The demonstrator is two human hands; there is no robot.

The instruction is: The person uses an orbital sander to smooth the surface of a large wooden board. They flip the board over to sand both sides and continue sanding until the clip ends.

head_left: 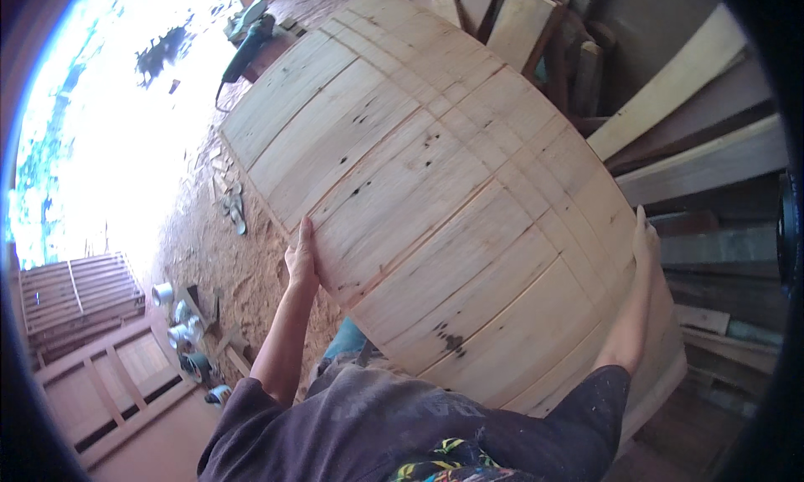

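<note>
A large pale wooden panel (pixel 402 189) of joined planks, with grooves and dark knots, fills the middle of the view. It slants from the upper left down to the lower right, in front of my body. My left hand (pixel 302 260) grips its left edge, thumb lying on the top face and fingers hidden beneath. At the opposite edge, my right hand (pixel 645 241) holds the panel from the side, and its fingers are partly out of sight. The underside of the panel cannot be seen.
Planks and boards (pixel 695 122) lean and lie stacked along the right. A corded power tool (pixel 249 51) sits beyond the panel's far left corner. Sawdust and scraps cover the floor (pixel 243 264). Tools and cans (pixel 180 335) stand at lower left, beside a framed wooden piece (pixel 109 381).
</note>
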